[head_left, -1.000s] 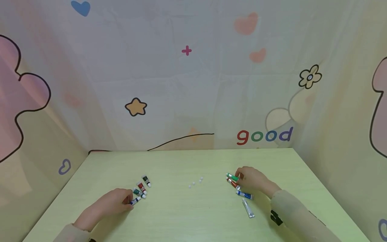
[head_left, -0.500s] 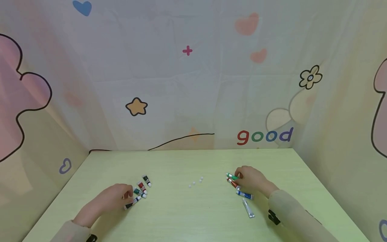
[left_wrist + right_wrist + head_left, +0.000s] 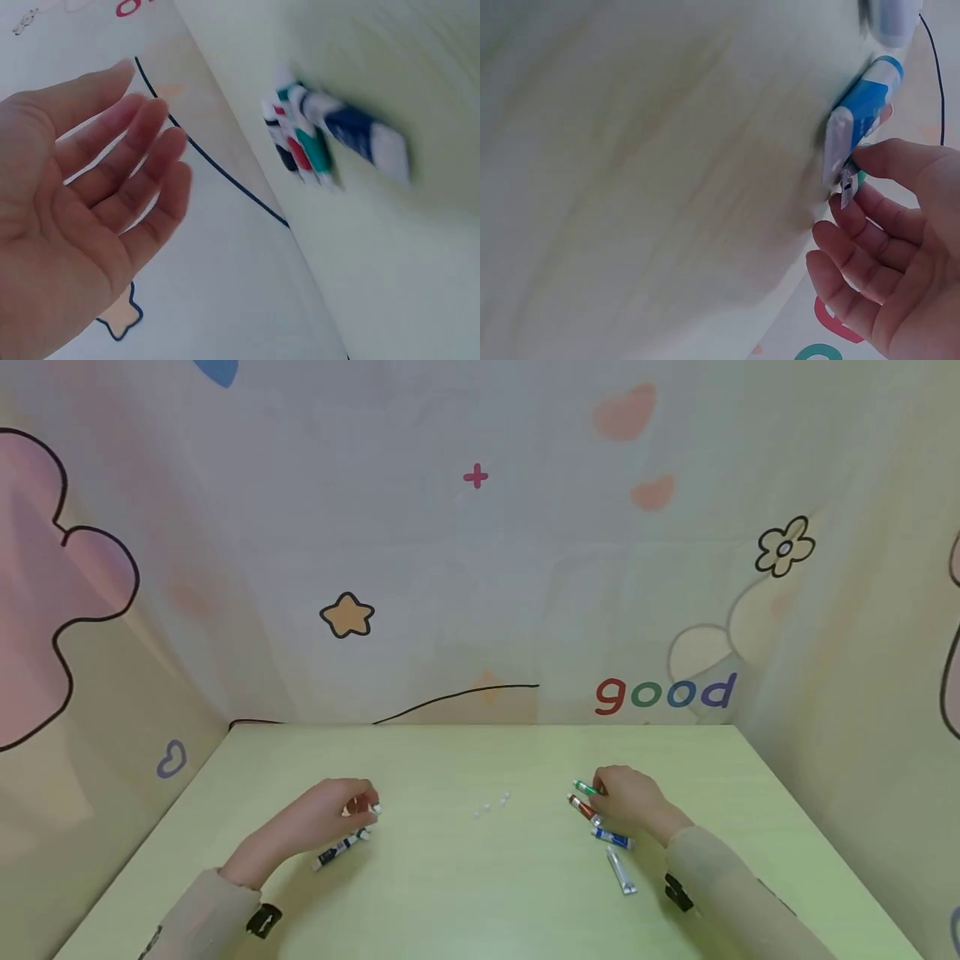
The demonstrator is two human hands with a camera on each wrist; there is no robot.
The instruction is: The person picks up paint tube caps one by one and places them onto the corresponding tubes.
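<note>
My left hand (image 3: 330, 814) hovers over a row of small paint tubes, its fingers loosely bent and holding nothing in the left wrist view. Below it lies a dark blue tube (image 3: 349, 129). Beside that are a green tube (image 3: 313, 150), a red tube (image 3: 295, 150) and a black tube (image 3: 284, 156); the hand hides most of this row in the head view. At the right, my right hand (image 3: 628, 797) pinches the end of a bright green paint tube (image 3: 585, 788) between thumb and index finger. An orange-red tube (image 3: 582, 808) and a blue tube (image 3: 612, 837) lie nearby.
A silver tube (image 3: 621, 872) lies nearest me in the right group. Several tiny white pieces (image 3: 487, 808) sit mid-table between the hands. The pale table (image 3: 480, 893) ends at a printed cloth backdrop (image 3: 420, 610).
My left hand has let go of the dark blue tube and moved right and away from me, over the other tubes. My right hand stays at the green tube. The head view has shifted slightly.
</note>
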